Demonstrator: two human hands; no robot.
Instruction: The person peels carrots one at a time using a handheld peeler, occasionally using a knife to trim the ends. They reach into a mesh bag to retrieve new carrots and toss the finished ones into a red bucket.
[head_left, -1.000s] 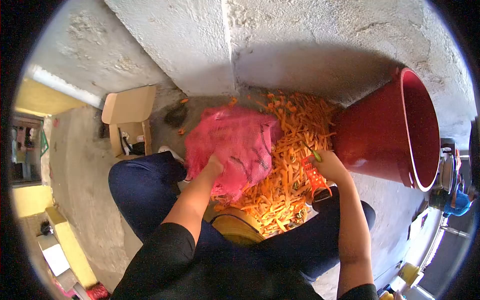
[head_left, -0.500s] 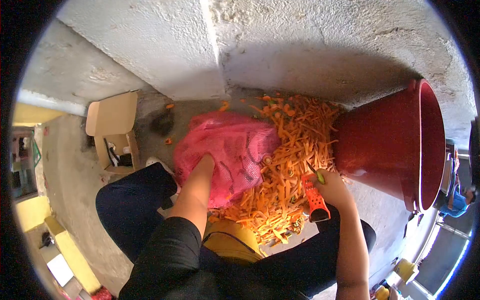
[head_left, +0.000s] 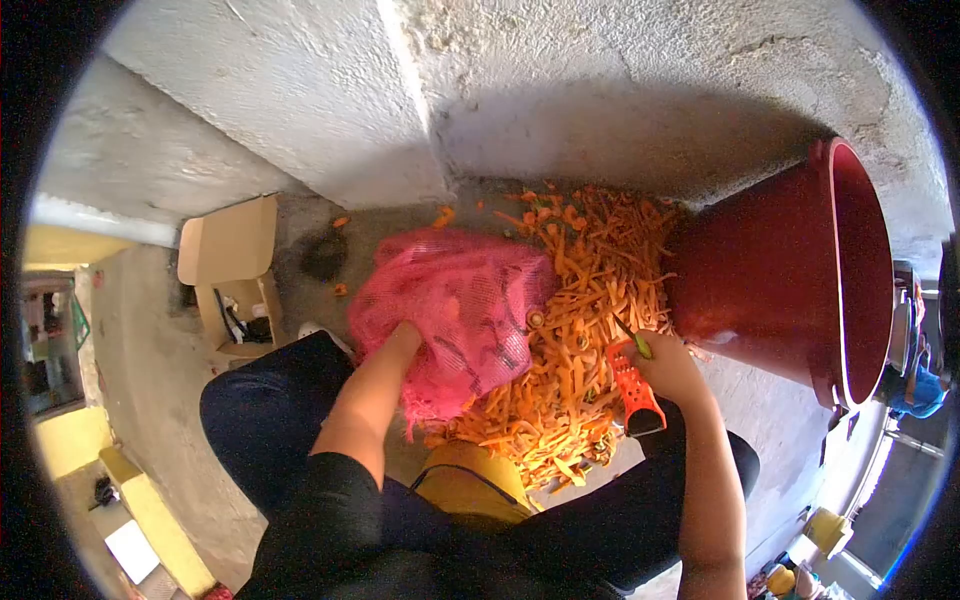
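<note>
My left hand (head_left: 404,337) reaches into the pink mesh bag (head_left: 470,290), which lies bunched on the floor in front of me. The mesh hides the fingers, so their grip cannot be seen. Closed in my right hand (head_left: 663,368) are a small knife (head_left: 643,345) with a yellow-green handle and an orange grater-like tool (head_left: 631,388) full of holes. Both are held over the right side of a heap of orange peelings (head_left: 575,400), which spreads beside and partly under the bag.
A large dark red bucket (head_left: 760,275) lies tipped at the right, against the peelings. Between my legs stands a yellow container (head_left: 470,485). An open cardboard box (head_left: 228,245) sits at the left, and a rough wall (head_left: 560,90) rises ahead. A person in blue (head_left: 920,390) is far right.
My left forearm has shifted slightly left and down, the hand still in the bag. The bag's near edge has changed shape. My right hand keeps its hold on the knife and orange tool.
</note>
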